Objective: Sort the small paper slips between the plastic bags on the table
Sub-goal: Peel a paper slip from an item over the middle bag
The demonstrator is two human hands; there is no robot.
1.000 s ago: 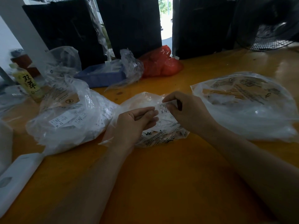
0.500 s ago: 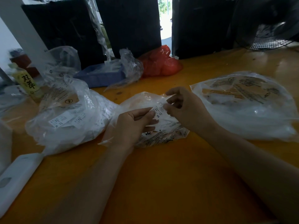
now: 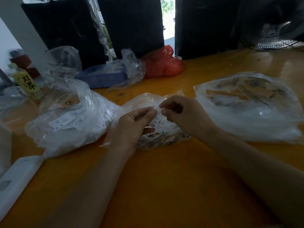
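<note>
Three clear plastic bags lie on the orange table [image 3: 164,186]. The middle bag [image 3: 164,137] holds printed white slips and sits under both hands. My left hand [image 3: 131,124] and my right hand [image 3: 184,116] meet above it and pinch one small white paper slip [image 3: 158,111] between their fingertips. The left bag [image 3: 70,119] is full of white slips. A flatter bag with printed writing [image 3: 250,104] rests to the right.
A blue tray [image 3: 102,76] with crumpled plastic, a red bag [image 3: 164,65] and black panels [image 3: 134,25] stand at the back. A yellow-labelled bottle [image 3: 28,83] is at far left, a white flat object [image 3: 14,181] at lower left, a fan [image 3: 276,30] at upper right.
The right hand has lowered and closed toward the left hand. The slip, held up between the hands before, is now bunched between both sets of fingertips.
</note>
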